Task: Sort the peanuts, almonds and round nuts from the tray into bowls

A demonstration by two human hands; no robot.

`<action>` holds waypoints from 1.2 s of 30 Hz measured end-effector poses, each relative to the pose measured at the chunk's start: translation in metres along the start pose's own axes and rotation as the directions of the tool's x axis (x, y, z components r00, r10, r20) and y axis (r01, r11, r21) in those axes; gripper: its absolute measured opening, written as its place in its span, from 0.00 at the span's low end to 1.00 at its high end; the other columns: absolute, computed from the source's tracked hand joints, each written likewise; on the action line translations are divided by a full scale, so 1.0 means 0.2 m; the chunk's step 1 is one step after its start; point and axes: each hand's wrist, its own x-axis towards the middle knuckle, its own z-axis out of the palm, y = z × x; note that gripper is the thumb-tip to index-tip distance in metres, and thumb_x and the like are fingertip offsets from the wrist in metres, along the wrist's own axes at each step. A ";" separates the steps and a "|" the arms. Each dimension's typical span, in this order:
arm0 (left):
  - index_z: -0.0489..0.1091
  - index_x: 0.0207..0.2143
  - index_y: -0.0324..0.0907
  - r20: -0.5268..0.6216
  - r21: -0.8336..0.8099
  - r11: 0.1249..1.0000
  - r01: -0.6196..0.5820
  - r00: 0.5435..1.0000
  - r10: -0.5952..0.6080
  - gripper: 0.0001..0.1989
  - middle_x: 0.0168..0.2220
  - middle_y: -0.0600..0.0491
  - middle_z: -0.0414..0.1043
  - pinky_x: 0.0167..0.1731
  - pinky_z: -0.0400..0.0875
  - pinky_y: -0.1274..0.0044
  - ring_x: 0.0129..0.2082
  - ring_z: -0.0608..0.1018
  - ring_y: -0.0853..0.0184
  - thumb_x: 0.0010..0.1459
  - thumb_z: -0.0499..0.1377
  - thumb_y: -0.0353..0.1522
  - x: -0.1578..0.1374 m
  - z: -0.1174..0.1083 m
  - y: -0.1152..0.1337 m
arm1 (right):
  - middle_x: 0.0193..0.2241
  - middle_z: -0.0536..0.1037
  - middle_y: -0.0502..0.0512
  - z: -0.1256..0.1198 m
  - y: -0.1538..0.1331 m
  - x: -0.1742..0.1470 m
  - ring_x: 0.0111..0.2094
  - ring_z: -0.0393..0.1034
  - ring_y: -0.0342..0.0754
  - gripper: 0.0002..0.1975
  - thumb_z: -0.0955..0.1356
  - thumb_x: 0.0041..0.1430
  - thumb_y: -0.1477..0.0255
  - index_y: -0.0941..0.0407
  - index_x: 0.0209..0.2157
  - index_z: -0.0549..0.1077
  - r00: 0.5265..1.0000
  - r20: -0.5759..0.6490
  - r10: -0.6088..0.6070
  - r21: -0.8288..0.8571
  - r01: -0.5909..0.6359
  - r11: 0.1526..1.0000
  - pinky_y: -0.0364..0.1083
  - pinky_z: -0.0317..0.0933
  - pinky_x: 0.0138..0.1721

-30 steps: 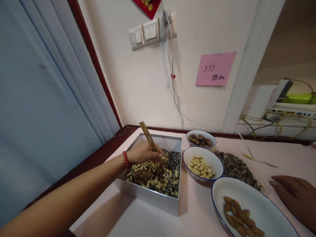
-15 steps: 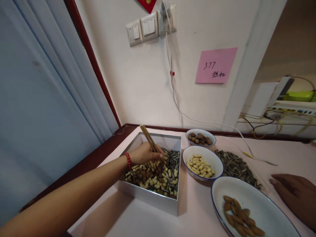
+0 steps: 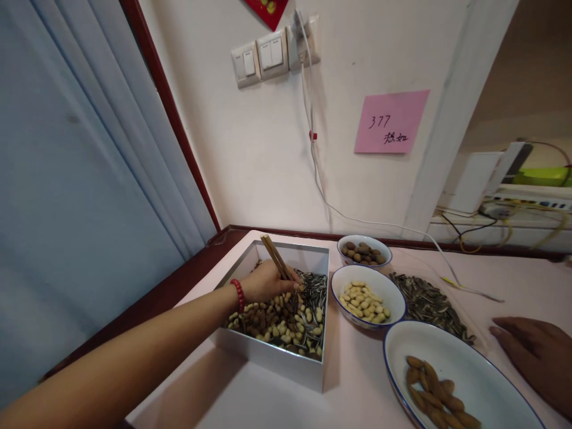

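Note:
My left hand [image 3: 271, 281], with a red bead bracelet at the wrist, is inside the white box [image 3: 286, 364]. Its fingers are closed around a pair of wooden chopsticks [image 3: 276, 256], whose lower ends go down among the nuts and seeds. Unshelled peanuts [image 3: 283, 328], brown almonds and striped sunflower seeds [image 3: 315, 289] lie mixed in the box. What the chopstick tips touch is too small to make out. At the right edge my right hand [image 3: 538, 351] lies on the table with fingers stretched out, holding nothing, near a pile of sunflower seeds [image 3: 431, 307].
Right of the box stand a bowl of round brown nuts [image 3: 343, 259], a bowl of peanuts [image 3: 388, 283] and a large oval dish [image 3: 482, 369] with several almonds. A white cable [image 3: 379, 223] runs down the wall onto the table. A blue curtain [image 3: 89, 179] hangs at left.
My left hand has shifted very slightly to the right with the chopsticks, still in the box. The whole view has moved a little, and my right hand stays in place.

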 end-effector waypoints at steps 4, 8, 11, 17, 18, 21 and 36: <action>0.77 0.31 0.36 -0.066 -0.183 0.978 0.096 0.992 -0.110 0.06 0.26 0.50 0.78 0.30 0.72 0.77 0.27 0.77 0.68 0.52 0.63 0.31 0.01 0.01 -0.01 | 0.42 0.82 0.63 0.01 0.00 0.00 0.48 0.73 0.62 0.29 0.56 0.58 0.51 0.56 0.37 0.80 1.000 0.002 0.017 0.000 -0.017 1.000 0.59 0.65 0.55; 0.74 0.28 0.36 -0.075 -0.449 0.871 0.198 0.963 -0.257 0.06 0.24 0.51 0.77 0.29 0.75 0.78 0.23 0.78 0.70 0.51 0.65 0.31 0.02 -0.02 -0.02 | 0.42 0.82 0.63 0.01 0.01 0.00 0.49 0.73 0.62 0.29 0.56 0.58 0.52 0.55 0.37 0.80 1.000 -0.001 0.017 0.014 -0.017 1.000 0.59 0.64 0.56; 0.74 0.29 0.35 -0.080 -0.520 0.825 0.220 0.950 -0.303 0.07 0.25 0.48 0.79 0.30 0.77 0.77 0.25 0.80 0.67 0.51 0.66 0.32 -0.01 -0.06 -0.04 | 0.43 0.82 0.64 0.00 0.00 0.00 0.49 0.73 0.63 0.30 0.56 0.58 0.50 0.56 0.37 0.80 1.000 0.001 0.030 0.025 -0.030 0.999 0.59 0.63 0.57; 0.75 0.31 0.32 -0.167 -0.623 0.770 0.139 0.938 -0.305 0.07 0.28 0.45 0.80 0.31 0.79 0.77 0.27 0.82 0.66 0.51 0.66 0.29 -0.08 -0.17 0.07 | 0.44 0.81 0.64 -0.02 -0.04 0.00 0.50 0.72 0.62 0.29 0.57 0.58 0.51 0.57 0.39 0.80 0.999 0.023 0.049 0.011 -0.049 0.999 0.59 0.63 0.56; 0.75 0.32 0.32 -0.185 -0.636 0.763 0.115 0.937 -0.295 0.07 0.29 0.45 0.80 0.32 0.79 0.77 0.27 0.82 0.67 0.52 0.66 0.28 -0.08 -0.19 0.11 | 0.44 0.81 0.64 -0.02 -0.04 0.00 0.50 0.72 0.62 0.29 0.57 0.58 0.52 0.57 0.40 0.79 0.999 0.022 0.049 0.008 -0.049 0.999 0.59 0.63 0.56; 0.76 0.34 0.32 -0.226 -0.648 0.761 0.004 0.954 -0.198 0.06 0.30 0.46 0.81 0.34 0.79 0.78 0.28 0.82 0.68 0.54 0.65 0.28 -0.05 -0.21 0.27 | 0.44 0.80 0.64 -0.03 -0.06 -0.01 0.51 0.72 0.61 0.28 0.57 0.59 0.53 0.57 0.41 0.79 0.999 0.022 0.049 0.002 -0.049 0.999 0.58 0.63 0.56; 0.74 0.35 0.34 -0.329 -0.529 0.847 -0.055 0.933 -0.145 0.08 0.29 0.47 0.81 0.34 0.78 0.77 0.29 0.81 0.68 0.55 0.65 0.31 0.00 -0.17 0.36 | 0.44 0.81 0.64 -0.06 -0.08 0.00 0.50 0.73 0.61 0.31 0.56 0.58 0.51 0.58 0.40 0.80 0.998 0.033 0.053 0.012 -0.053 0.999 0.58 0.63 0.57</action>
